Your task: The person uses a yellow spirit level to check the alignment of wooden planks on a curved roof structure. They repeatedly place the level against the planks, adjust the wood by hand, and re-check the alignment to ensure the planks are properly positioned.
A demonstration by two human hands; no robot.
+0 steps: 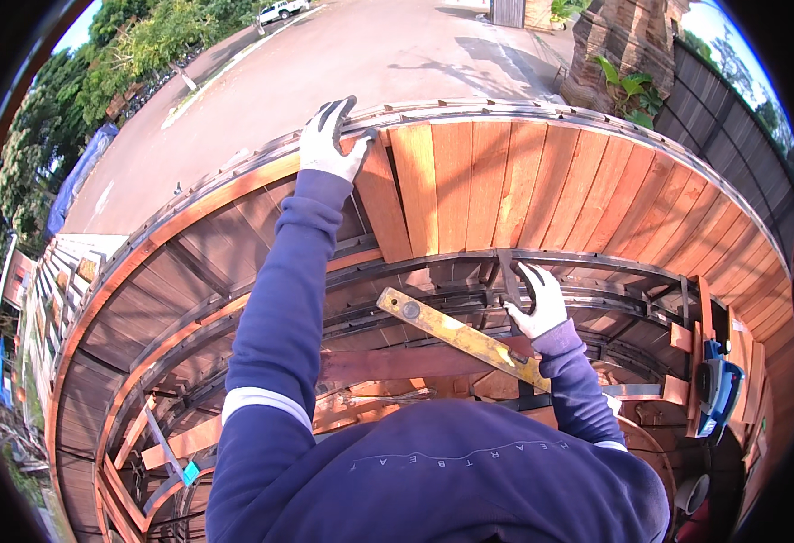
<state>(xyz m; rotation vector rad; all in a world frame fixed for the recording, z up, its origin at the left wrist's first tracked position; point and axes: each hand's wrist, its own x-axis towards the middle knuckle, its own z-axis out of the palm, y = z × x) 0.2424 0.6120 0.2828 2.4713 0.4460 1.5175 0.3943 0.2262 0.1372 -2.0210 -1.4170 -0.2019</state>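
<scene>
My left hand (332,140), in a white and grey glove, is closed over the top end of a narrow reddish wooden plank (384,204) at the curved rim. The plank leans slightly, with a dark gap between it and the fitted planks (523,181) to its right. My right hand (542,303), also gloved, has its fingers curled around a dark flat bar (507,274) at the lower curved edge of the planks; the bar's exact kind cannot be told. Below the right hand, a yellow spirit level (460,337) lies slantwise across the framework, partly behind my sleeve.
Curved metal ribs (397,269) ring the structure in tiers. On the right sits a blue power tool (719,389) beside loose wood offcuts (679,337). A square with a teal handle (190,473) rests at lower left. Beyond the rim are a paved yard (324,54) and a dark fence (732,118).
</scene>
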